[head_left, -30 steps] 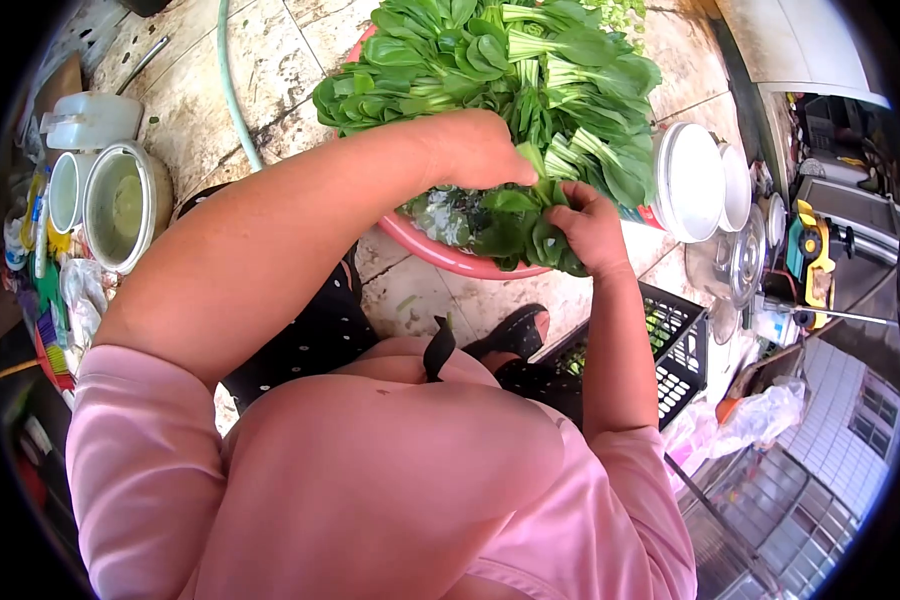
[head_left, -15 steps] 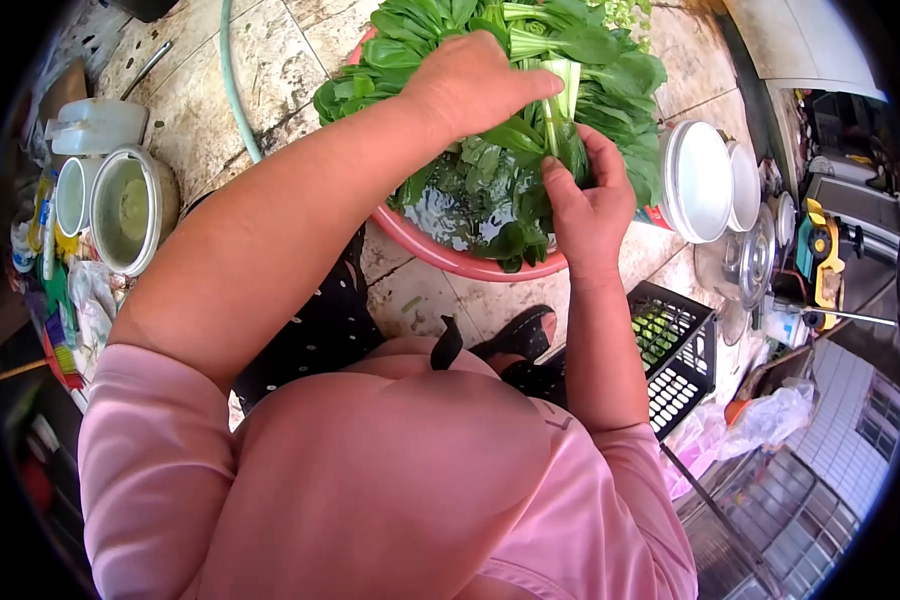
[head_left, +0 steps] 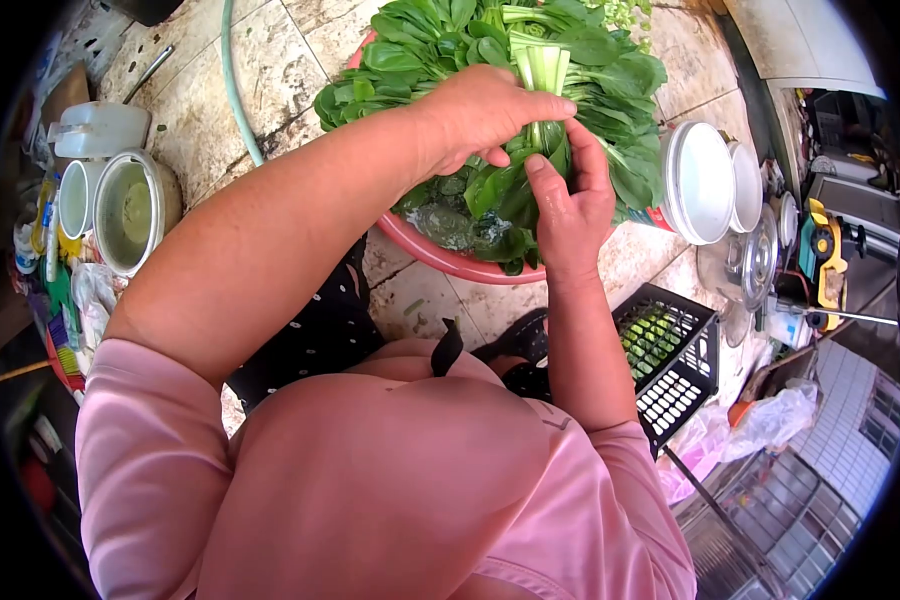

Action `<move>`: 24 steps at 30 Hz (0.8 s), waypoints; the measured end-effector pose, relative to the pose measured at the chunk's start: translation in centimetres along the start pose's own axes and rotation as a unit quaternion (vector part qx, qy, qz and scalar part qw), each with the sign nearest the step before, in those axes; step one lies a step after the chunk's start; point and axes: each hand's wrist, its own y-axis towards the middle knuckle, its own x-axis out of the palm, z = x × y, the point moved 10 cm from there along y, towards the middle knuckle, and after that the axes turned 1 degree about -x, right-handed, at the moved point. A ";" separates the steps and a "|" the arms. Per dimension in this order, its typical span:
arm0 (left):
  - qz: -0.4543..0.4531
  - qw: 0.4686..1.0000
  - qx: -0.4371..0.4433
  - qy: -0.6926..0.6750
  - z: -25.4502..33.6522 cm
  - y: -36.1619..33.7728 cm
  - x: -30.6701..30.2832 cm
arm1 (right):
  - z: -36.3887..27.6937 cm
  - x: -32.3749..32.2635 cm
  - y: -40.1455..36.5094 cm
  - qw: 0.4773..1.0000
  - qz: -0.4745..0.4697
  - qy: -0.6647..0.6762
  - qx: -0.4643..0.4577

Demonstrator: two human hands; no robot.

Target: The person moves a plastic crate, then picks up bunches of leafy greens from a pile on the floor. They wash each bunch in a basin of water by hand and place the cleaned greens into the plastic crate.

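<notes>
Both hands are on one head of bok choy point(head_left: 541, 66), its pale cut stems pointing away from me and its leaves hanging down. My left hand point(head_left: 482, 112) is closed around the stems, thumb across the top. My right hand point(head_left: 573, 205) pinches the leaves from the right between thumb and fingers. Under them is a pink basin point(head_left: 448, 262) of water with loose leaves in it. More bok choy point(head_left: 400, 60) is heaped over the basin's far side and right side. Part of the held leaves is hidden by my fingers.
A green hose point(head_left: 238, 95) runs along the tiled floor. White buckets point(head_left: 698, 185) stand at the right, with a black crate point(head_left: 675, 355) holding greens nearer me. On the left are a plastic tub point(head_left: 130, 212) and a jug point(head_left: 100, 130). Clear plastic bags point(head_left: 770, 415) lie lower right.
My left hand has shifted slightly right and toward me, exposing more of the pale stems. My right hand has moved a little left and nearer me; the held leaves spread lower over the water.
</notes>
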 end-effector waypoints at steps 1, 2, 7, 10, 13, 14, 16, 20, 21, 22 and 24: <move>0.000 1.000 0.000 0.000 -0.3 0.2 0.0 | -0.1 0.4 0.0 1.000 -0.015 0.005 -0.003; 0.004 1.000 -0.010 -0.015 -0.5 0.1 0.1 | 0.0 0.5 0.0 1.000 -0.015 0.005 -0.002; 0.014 1.000 -0.003 0.027 1.2 -0.8 -0.8 | 1.1 1.0 0.3 0.998 -0.043 0.015 0.050; -0.033 0.972 -0.047 0.229 1.2 -0.8 -1.2 | 2.2 1.4 0.1 0.978 -0.047 0.151 0.133; -0.047 0.986 0.052 0.152 2.3 -0.9 -0.2 | 1.8 2.3 -0.1 0.947 -0.053 0.257 0.187; -0.049 0.986 0.050 0.152 1.6 -0.6 0.3 | 1.9 2.8 -0.1 0.929 -0.060 0.302 0.206; -0.097 0.991 0.060 -0.069 0.7 -0.1 1.8 | 1.5 3.7 0.1 0.920 -0.075 0.324 0.209; -0.080 0.976 0.110 -0.170 2.6 -0.7 0.7 | 0.6 4.6 1.6 0.895 -0.148 0.373 0.193; -0.062 0.976 0.118 -0.171 2.7 -0.5 0.4 | 0.4 4.5 2.0 0.883 -0.194 0.379 0.197; -0.061 0.976 0.117 -0.171 2.7 -0.4 0.4 | 0.1 4.9 2.0 0.868 -0.240 0.386 0.200; -0.048 0.960 0.175 -0.213 4.0 -0.6 -0.3 | 1.7 4.0 2.8 0.896 -0.216 0.341 0.185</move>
